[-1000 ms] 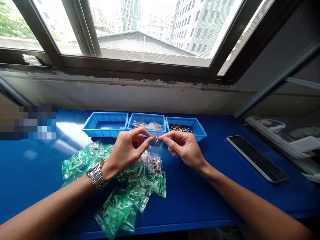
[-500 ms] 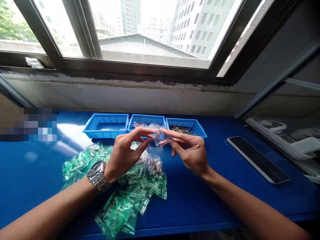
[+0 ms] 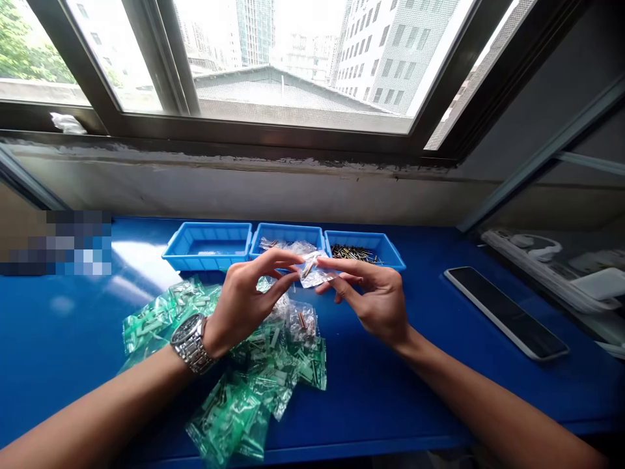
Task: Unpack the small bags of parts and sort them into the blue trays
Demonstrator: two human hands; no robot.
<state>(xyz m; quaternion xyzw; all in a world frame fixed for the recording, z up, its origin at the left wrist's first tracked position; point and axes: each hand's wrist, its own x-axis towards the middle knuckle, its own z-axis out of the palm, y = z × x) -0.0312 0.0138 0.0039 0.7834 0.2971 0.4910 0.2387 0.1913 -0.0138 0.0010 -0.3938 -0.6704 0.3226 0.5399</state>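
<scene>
Tilted over and spread flatter since the earlier frame: clear bag [image 3: 322,276], with slim metallic pieces [image 3: 308,266] visible through the film. Held up between both hands, just in front of the middle bin [image 3: 288,228], above the surface [image 3: 381,404]. Pinched at the near-left edge by thumb and forefinger of the left hand [image 3: 239,306]; gripped along the other side by those of the right hand [image 3: 383,303], with the remaining fingers loosely curled. Too small to tell: whether sealed or open.

Already bagged: a pile of green packets [image 3: 229,417] below and beside the left wrist, plus a clear packet [image 3: 303,319] at its right edge. Left unbagged: loose dark and brassy pins [image 3: 354,253] in the right bin [image 3: 393,257]. More clear packets in the middle bin, partly hidden behind the fingers; some thin clear plastic in the left bin [image 3: 209,262].

Partly covering the pile: left forearm with watch [image 3: 188,335]. Well apart to the right: phone [image 3: 505,312].
</scene>
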